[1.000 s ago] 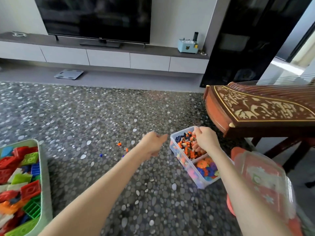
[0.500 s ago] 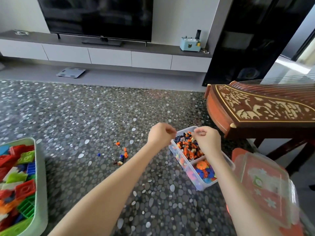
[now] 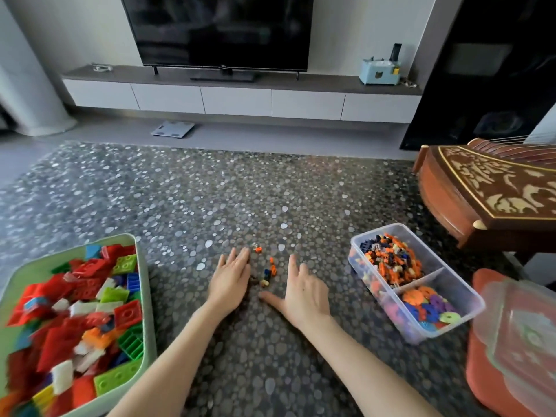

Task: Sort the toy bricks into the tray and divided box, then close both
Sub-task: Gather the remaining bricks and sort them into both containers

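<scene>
**Both hands flat on the rug, loose bricks between them**

On the head camera I saw the left hand (image 3: 231, 281) lying palm down on the pebble-patterned rug (image 3: 180, 206). Its fingers (image 3: 240, 258) were straight and close together, holding nothing. The right hand (image 3: 304, 293) lay flat just beside it, fingers (image 3: 292, 266) extended and thumb splayed out towards the left hand, also holding nothing.

A small scatter of loose bricks (image 3: 266, 272), orange, blue and yellow, lay on the rug in the gap between the two hands. I could not tell whether any fingertip touched one.

The green tray (image 3: 146, 296) sat at the left, heaped with large bricks. The divided box (image 3: 421, 334) sat open at the right with small pieces in both compartments. Its clear lid (image 3: 523, 335) rested apart from it on a red cushion (image 3: 481, 371).
</scene>
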The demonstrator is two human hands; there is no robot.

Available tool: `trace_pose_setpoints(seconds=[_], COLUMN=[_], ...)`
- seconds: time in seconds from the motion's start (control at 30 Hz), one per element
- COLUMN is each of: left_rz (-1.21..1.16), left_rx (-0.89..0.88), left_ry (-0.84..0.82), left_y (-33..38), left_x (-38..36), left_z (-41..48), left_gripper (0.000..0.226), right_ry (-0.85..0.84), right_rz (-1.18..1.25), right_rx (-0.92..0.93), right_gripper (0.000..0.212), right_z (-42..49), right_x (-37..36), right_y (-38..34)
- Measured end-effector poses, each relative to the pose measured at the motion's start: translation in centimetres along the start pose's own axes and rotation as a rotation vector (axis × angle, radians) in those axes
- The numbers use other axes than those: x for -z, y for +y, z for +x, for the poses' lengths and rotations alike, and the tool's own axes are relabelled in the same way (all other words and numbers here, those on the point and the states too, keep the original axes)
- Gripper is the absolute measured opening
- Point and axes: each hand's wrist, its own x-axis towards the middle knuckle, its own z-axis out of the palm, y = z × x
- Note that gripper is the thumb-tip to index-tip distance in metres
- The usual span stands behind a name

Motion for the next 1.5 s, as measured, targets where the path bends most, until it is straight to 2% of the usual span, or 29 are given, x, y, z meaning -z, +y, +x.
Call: trace_pose_setpoints(seconds=[0.1,0.23,0.3,0.4,0.57,0.67,0.77,1.0,1.2,1.37,1.5], left_rz=[-0.399,-0.037,0.058,0.178,0.373,0.406,0.453,0.355,0.438,0.331,0.279], left_rx=[0.079,0.068,0.075,0.040,-0.057,-0.114,-0.145,-0.002,0.139,0.185,0.104], left_ry=[0.139,0.421,0.437,0.344,0.242,0.190,0.117,0.060,-0.047,-0.047,-0.112], left_y=[-0.3,-0.9,-1.0,-0.2,1.6,2.7,3.3,4.2,5.8,5.6,5.1], left_x=[0.5,0.0,-0.6,-0.7,-0.6,-1.1,-1.4,-0.6,-1.0,-0.5,1.0], left_z=[-1.5,-3.0,-3.0,-2.8,-1.6,-1.0,-0.2,0.5,1.4,1.6,1.6], left_gripper=[0.044,0.035,0.034,0.041,0.050,0.046,0.038,0.031,0.052,0.036,0.026], right_ry=[-0.009,0.048,0.125,0.189,0.210,0.253,0.269,0.376,0.255,0.247,0.248], right_rz=[-0.085,-0.156,-0.146,-0.179,-0.174,-0.117,-0.104,-0.044,-0.082,-0.051,-0.044], right_rx=[0.059,0.257,0.332,0.379,0.284,0.190,0.154,0.231,0.168,0.166,0.139], right_gripper=[0.098,0.065,0.046,0.020,0.028,0.038,0.039,0.028,0.040,0.043,0.043], right_z=[2.8,3.9,3.8,3.1,0.3,-2.0,-3.8,-4.6,-5.1,-5.0,-4.8], right_x=[0.0,-0.2,-0.6,-0.7,-1.1,-1.4,-1.9,-1.9,-1.5,-1.6,-1.6], right_y=[-1.5,-2.1,-2.0,-1.9,-0.4,0.7,1.5,3.3,2.4,3.0,3.4])
